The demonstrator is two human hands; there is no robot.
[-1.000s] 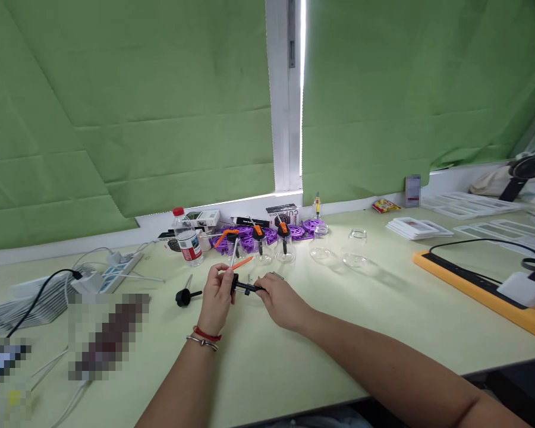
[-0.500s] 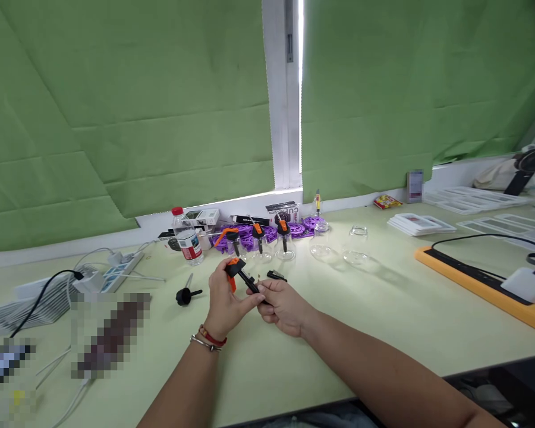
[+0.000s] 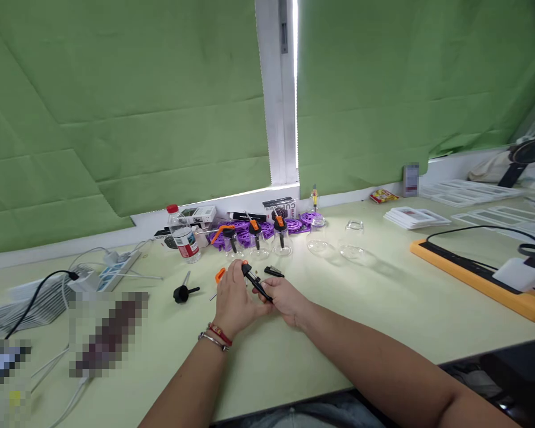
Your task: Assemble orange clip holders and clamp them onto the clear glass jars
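Black pump stem (image 3: pixel 255 283) slants up-left.

Both forearms angle inward, so left hand (image 3: pixel 234 300) and right hand (image 3: pixel 286 301) meet. Fingers curled in, pinching.

Matt black plastic pump part (image 3: pixel 255 283), clear glossy glass jars (image 3: pixel 354 241), smooth matt table (image 3: pixel 339 309).
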